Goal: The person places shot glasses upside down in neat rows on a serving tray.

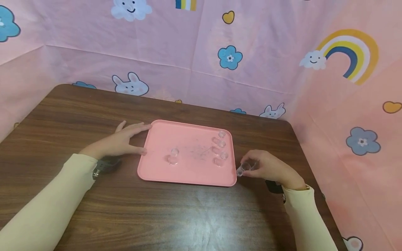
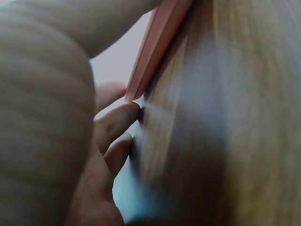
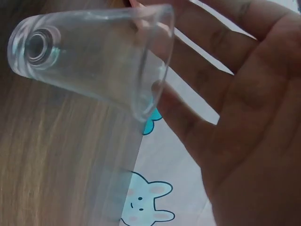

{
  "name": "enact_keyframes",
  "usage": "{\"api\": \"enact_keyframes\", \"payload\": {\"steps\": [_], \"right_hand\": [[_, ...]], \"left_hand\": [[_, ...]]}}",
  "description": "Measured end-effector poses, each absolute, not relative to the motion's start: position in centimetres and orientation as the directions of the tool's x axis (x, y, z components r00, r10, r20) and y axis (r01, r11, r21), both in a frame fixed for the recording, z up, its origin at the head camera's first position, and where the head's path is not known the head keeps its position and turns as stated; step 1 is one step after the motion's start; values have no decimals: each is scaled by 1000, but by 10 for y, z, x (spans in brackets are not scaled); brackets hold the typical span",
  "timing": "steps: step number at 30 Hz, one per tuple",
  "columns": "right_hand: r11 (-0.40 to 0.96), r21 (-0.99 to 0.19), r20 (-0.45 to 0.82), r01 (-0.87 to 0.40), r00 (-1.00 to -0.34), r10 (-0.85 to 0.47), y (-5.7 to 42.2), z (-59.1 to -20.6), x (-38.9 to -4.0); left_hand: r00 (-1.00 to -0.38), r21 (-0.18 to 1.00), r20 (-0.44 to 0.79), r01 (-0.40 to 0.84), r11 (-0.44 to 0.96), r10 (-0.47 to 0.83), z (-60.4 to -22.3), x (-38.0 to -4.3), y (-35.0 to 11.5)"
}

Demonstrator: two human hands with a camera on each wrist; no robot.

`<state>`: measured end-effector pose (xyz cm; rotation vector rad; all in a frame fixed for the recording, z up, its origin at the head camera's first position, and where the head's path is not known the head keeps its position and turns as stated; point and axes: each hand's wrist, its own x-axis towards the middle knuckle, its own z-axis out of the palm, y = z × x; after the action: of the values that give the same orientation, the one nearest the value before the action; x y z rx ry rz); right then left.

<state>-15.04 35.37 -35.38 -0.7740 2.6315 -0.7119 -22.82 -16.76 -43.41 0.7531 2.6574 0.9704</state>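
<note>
A pink tray lies on the table, with my left hand at its left side. The fingers and thumb of that hand are spread, fingertips at the rim, as the left wrist view also shows. A clear plastic cup stands left of the tray's middle, and several more clear cups form a column along its right side. Just beyond the tray's right rim, my right hand holds a clear cup between curled fingers and thumb. That cup is tipped on its side in the right wrist view.
The dark wooden table extends around the tray. Behind it and to the right hangs a pink cloth printed with rainbows, flowers and rabbits. Grey marks show on the tray's middle.
</note>
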Motion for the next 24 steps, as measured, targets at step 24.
{"api": "enact_keyframes", "payload": {"steps": [24], "right_hand": [[573, -738, 65, -357, -883, -466, 319, -325, -163]], "left_hand": [[-839, 646, -23, 402, 648, 543, -436, -228, -170]]}}
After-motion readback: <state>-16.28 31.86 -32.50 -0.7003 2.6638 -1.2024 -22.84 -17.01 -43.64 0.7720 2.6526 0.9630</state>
